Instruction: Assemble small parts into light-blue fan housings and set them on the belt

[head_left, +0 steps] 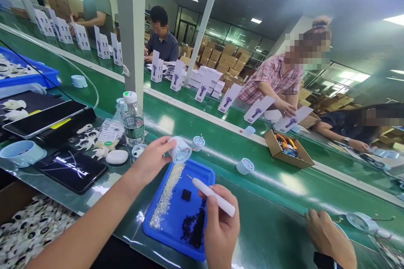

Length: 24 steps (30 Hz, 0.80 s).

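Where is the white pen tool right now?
In the head view, the pen tool is in the right hand, low centre, its tip over the blue tray beside a small black square.

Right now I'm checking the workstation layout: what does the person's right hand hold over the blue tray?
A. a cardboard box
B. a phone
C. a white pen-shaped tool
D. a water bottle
C: the right hand has its grip on a white pen-shaped tool with its tip pointing over the blue tray, while the left hand holds a small round white part.
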Available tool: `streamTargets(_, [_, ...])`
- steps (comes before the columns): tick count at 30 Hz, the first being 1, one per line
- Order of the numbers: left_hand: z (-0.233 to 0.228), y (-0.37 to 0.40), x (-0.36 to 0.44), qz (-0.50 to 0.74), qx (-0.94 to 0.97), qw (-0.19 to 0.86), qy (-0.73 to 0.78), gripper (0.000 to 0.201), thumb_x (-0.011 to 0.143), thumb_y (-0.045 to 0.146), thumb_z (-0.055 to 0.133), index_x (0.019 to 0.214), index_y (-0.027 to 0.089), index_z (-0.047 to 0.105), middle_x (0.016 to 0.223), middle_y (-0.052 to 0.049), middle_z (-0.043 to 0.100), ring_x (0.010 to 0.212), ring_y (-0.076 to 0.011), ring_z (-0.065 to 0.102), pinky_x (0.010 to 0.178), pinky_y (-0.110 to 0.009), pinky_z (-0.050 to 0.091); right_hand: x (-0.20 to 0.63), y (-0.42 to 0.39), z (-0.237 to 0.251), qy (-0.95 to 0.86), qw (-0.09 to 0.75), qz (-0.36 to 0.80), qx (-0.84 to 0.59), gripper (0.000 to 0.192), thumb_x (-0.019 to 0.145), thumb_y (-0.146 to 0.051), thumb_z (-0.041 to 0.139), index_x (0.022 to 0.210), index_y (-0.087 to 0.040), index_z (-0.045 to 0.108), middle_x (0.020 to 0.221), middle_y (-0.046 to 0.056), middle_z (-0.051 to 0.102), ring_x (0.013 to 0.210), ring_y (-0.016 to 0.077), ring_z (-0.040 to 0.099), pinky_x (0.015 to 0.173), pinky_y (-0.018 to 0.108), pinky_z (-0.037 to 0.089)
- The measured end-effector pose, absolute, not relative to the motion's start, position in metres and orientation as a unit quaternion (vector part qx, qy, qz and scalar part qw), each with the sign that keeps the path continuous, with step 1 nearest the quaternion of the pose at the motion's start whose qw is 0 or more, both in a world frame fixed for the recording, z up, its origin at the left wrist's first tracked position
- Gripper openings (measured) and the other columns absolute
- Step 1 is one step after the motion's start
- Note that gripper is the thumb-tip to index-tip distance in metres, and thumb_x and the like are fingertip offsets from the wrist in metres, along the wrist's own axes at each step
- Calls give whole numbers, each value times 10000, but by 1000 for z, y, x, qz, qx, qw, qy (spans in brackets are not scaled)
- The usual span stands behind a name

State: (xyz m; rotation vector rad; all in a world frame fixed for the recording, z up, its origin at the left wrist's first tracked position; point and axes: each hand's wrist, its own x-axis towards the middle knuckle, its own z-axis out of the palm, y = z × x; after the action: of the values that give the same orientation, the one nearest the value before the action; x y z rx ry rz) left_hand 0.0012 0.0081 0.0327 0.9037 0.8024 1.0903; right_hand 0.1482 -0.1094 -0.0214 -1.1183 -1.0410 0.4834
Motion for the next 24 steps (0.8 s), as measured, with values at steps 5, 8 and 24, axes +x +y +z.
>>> streamTargets(5, [31,-31,2,471,407,680,387,210,763,373,660,804,169,629,789,-5,570,744,-119,516,687,-232,457,139,-123,-3,-470,727,231,-444,124,871,-169,542,976,-228,512,973,21,559,776,146,686,707,288,576])
streamTargets(8, [37,-40,4,468,419,667,401,201,777,370,649,808,174,618,804,1,558,763,-121,508,716,-240,453,138,-127,-1,-470,729,214,-449,120,872,-156,538,970,-219,512,971,25,554,779,151,691,705,282,579])
streamTargets(24, [36,-53,8,570,412,573,421,259,785,360,635,640,191,503,634,40,428,583,-90,384,525,-200,355,126,-137,-19,-563,508,248,-603,177,855,-355,554,764,-208,587,554,-34,550,462,102,506,430,190,377])
